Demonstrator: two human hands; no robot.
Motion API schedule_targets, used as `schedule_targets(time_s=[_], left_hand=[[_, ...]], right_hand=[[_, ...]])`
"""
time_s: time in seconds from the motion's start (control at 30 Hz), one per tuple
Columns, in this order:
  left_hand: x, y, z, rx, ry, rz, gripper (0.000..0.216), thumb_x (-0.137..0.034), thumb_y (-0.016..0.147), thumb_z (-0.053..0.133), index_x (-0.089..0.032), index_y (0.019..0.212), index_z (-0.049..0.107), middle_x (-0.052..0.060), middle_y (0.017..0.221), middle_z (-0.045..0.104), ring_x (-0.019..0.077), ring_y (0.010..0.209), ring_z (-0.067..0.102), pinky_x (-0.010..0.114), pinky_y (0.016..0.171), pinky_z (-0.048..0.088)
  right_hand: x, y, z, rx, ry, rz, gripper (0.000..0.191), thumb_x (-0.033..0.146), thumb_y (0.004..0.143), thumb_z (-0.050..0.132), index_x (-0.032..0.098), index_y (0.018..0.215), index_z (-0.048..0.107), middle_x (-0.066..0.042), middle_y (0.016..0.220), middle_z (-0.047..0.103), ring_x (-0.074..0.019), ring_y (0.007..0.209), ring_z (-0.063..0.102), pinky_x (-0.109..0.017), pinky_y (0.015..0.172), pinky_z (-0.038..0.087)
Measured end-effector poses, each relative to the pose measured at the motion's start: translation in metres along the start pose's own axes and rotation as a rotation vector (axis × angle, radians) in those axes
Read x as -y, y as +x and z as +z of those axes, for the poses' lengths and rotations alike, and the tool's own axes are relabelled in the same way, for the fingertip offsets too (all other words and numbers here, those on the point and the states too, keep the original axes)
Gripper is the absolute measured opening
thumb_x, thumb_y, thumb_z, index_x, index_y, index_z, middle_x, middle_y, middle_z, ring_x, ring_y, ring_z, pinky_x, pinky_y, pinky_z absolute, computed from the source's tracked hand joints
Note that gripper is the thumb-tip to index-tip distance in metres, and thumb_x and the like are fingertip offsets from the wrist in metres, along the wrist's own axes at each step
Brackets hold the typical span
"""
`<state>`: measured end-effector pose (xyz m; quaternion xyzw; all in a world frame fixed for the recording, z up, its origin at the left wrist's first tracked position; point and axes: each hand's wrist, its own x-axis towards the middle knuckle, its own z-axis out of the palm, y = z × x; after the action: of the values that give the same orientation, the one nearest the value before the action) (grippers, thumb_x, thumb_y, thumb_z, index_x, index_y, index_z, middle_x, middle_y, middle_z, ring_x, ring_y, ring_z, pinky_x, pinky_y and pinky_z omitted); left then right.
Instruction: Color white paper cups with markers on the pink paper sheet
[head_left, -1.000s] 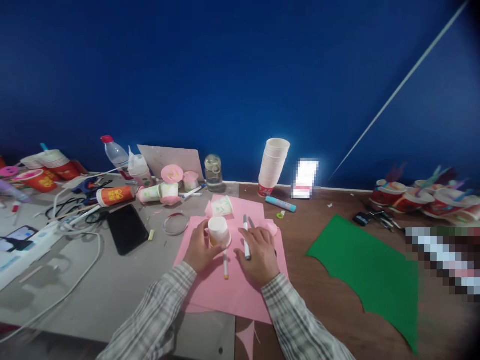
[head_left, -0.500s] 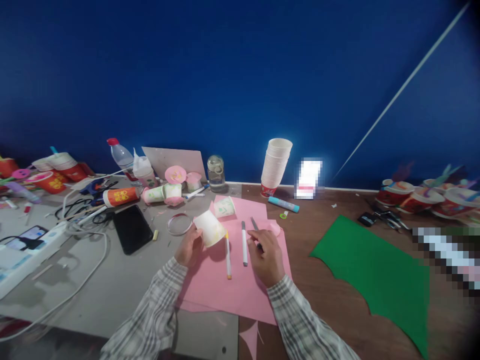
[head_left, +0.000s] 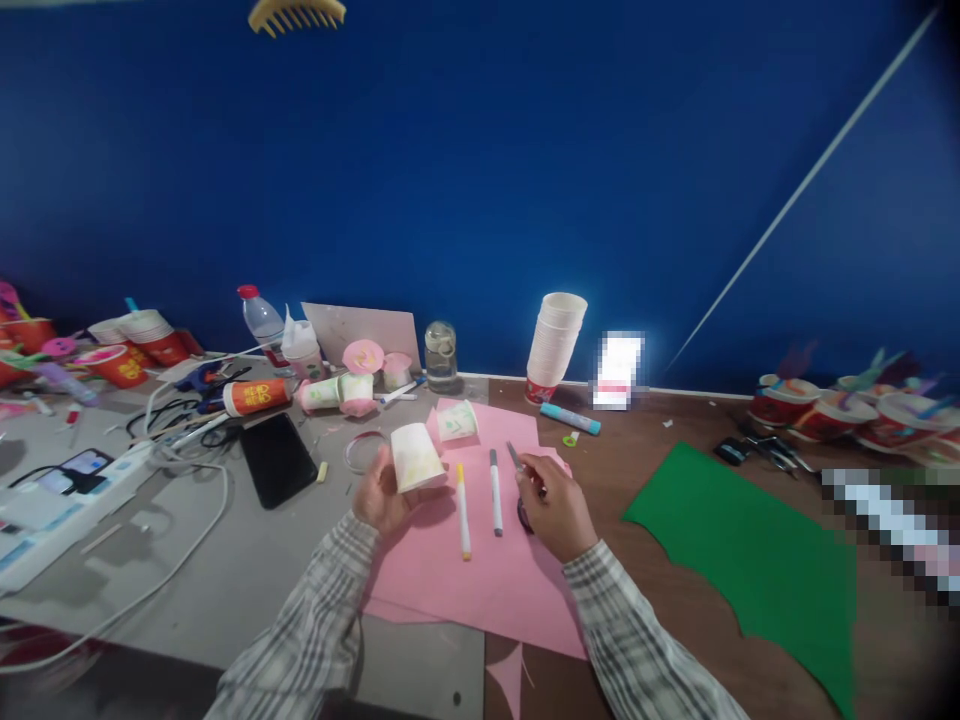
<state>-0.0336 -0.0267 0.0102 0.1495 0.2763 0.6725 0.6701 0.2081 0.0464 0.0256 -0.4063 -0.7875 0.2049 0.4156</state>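
Note:
My left hand (head_left: pixel 381 495) is closed around a white paper cup (head_left: pixel 417 458) with faint yellow colouring, its wide rim tilted downward. Over the pink paper (head_left: pixel 427 580), the fingers of my right hand (head_left: pixel 553 500) are pinched on a pair of scissors (head_left: pixel 515 455). The scissor blades point away from me, and part of the dark handle shows under my palm. Between my hands lie a yellow-capped marker (head_left: pixel 463 515) and a grey-capped marker (head_left: pixel 496 495). Behind them a second paper cup (head_left: pixel 457 422) with green leaf print rests on its side.
A tall stack of paper cups (head_left: pixel 556 338) and a blue glue stick (head_left: pixel 570 418) stand or lie at the back. Green felt-like sheet (head_left: pixel 757 560) covers the right. On the left are a black phone (head_left: pixel 277 460), a tape ring (head_left: pixel 365 453), cables and a power strip (head_left: pixel 67 520).
My right hand has shifted right and its fingers have come onto the scissors. The cup in my left hand has turned more upright. The view has tilted slightly upward.

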Motion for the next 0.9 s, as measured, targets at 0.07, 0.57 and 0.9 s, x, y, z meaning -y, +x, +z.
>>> schedule_targets(time_s=[0.07, 0.57, 0.9], left_hand=[[0.002, 0.001, -0.001, -0.046, 0.018, 0.009, 0.067, -0.054, 0.063, 0.058, -0.007, 0.111, 0.052, 0.022, 0.096, 0.068, 0.042, 0.088, 0.061, 0.06, 0.075, 0.045], [0.01, -0.003, 0.014, -0.129, 0.178, 0.153, 0.059, -0.029, 0.058, 0.071, -0.013, 0.112, 0.052, 0.013, 0.084, 0.069, 0.0312, 0.074, 0.065, 0.046, 0.069, 0.052], [0.009, 0.001, 0.011, -0.112, 0.291, 0.272, 0.053, -0.022, 0.056, 0.071, -0.013, 0.105, 0.055, 0.009, 0.076, 0.066, 0.0232, 0.062, 0.06, 0.034, 0.054, 0.047]], right_hand=[[-0.003, -0.001, -0.004, 0.079, -0.112, 0.077, 0.027, 0.028, 0.072, 0.052, 0.019, 0.095, 0.063, -0.003, 0.075, 0.065, -0.0173, 0.058, 0.058, -0.026, 0.056, 0.045], [0.006, -0.007, 0.003, 0.173, -0.42, 0.088, 0.021, 0.029, 0.07, 0.057, 0.022, 0.088, 0.065, -0.003, 0.074, 0.067, -0.0185, 0.055, 0.06, -0.025, 0.049, 0.038], [0.022, -0.009, 0.024, 0.131, -0.131, -0.008, 0.019, 0.028, 0.071, 0.055, 0.02, 0.086, 0.063, 0.0, 0.064, 0.064, -0.0159, 0.048, 0.057, -0.024, 0.046, 0.039]])
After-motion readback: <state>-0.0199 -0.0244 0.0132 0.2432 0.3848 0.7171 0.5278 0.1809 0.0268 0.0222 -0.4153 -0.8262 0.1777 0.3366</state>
